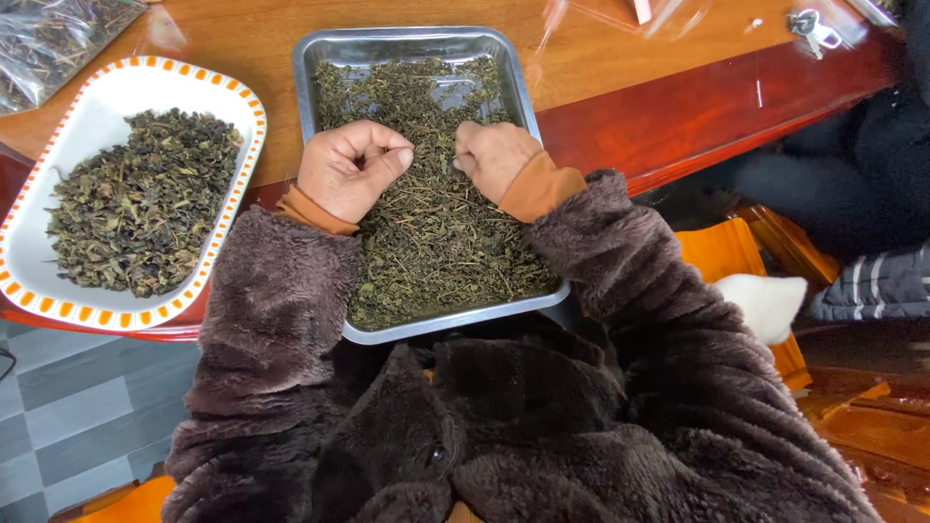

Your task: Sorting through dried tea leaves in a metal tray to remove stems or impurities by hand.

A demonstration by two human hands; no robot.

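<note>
A metal tray [397, 44] holds a spread layer of dried dark-green leaves and stems [436, 232]. My left hand [351, 169] rests on the leaves with its fingers curled shut; whether it holds any bits I cannot tell. My right hand [494, 155] lies beside it, fingers pinched down into the leaves. Both hands sit over the tray's middle, about a hand's width apart. Brown fleece sleeves with orange cuffs cover my arms.
A white oblong dish with an orange-patterned rim [116, 82] holds a heap of dried leaves [140, 199] to the left. A clear bag of leaves [48, 39] lies at far left top. Keys [809, 27] lie on the wooden table [620, 68]. Another person's dark clothing [852, 184] is at right.
</note>
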